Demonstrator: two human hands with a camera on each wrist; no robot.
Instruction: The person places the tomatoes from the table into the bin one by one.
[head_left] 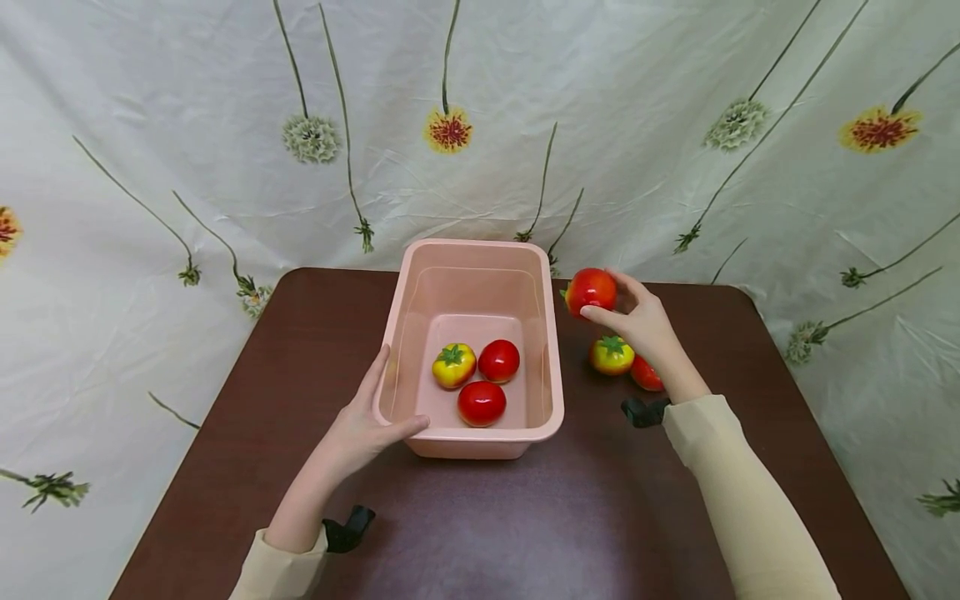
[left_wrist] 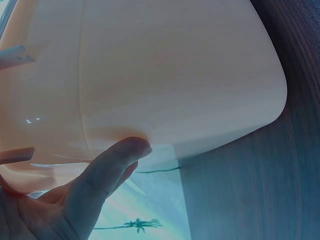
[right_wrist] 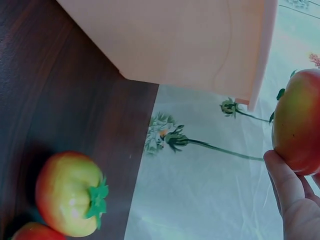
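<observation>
A glossy red toy tomato [head_left: 590,292] with some yellow-green colouring and green leaves is held in the air by my right hand [head_left: 637,317], pinched between thumb and fingers, just right of the pink bin's [head_left: 557,375] far right side. At the bin's near left corner, my left hand [head_left: 363,429] rests with thumb along the front rim and extended fingers along the left side. Inside the bin lie a yellow-and-red tomato [head_left: 453,366] and two red tomatoes, one toward the right [head_left: 498,361] and one nearer the front [head_left: 482,404].
Below my right hand, a yellow-and-red tomato [head_left: 611,356] and a partly hidden red tomato [head_left: 647,375] lie on the dark brown table [head_left: 480,533]. A white flowered cloth [head_left: 637,125] hangs behind the table. Dark straps circle both wrists.
</observation>
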